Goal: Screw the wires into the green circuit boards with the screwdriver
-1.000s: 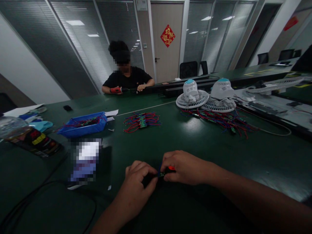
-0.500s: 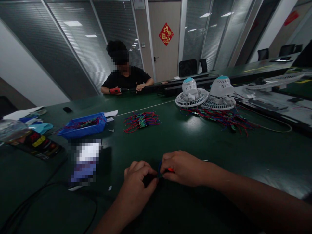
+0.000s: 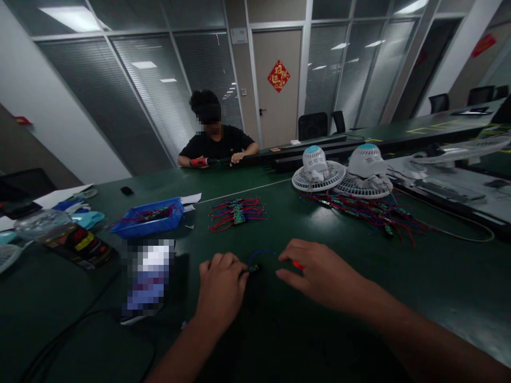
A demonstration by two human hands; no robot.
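Note:
Pinched in the fingertips of my left hand (image 3: pixel 222 282) is a small green circuit board (image 3: pixel 254 268), held low over the table. From it a thin blue wire (image 3: pixel 261 251) arcs up and to the right, its end loose. My right hand (image 3: pixel 315 267) is just right of that wire, thumb and forefinger spread apart and not touching it. Tucked in the palm of that hand is an orange-handled tool (image 3: pixel 297 264); only a bit of its handle shows. Beyond both hands lies a row of circuit boards (image 3: pixel 238 211) with red and blue wires.
A blue bin (image 3: pixel 147 226) of wired boards stands at left, near a plastic bottle (image 3: pixel 80 244) and a blurred packet (image 3: pixel 147 282). Two white fan heads (image 3: pixel 318 175) and more wired boards (image 3: pixel 359 205) lie at right. Across the table, a person (image 3: pixel 217 141) holds a red tool (image 3: pixel 198 161).
My right hand has drawn away to the right from the board and let go of the blue wire, its thumb and forefinger parting. The view has tipped upward.

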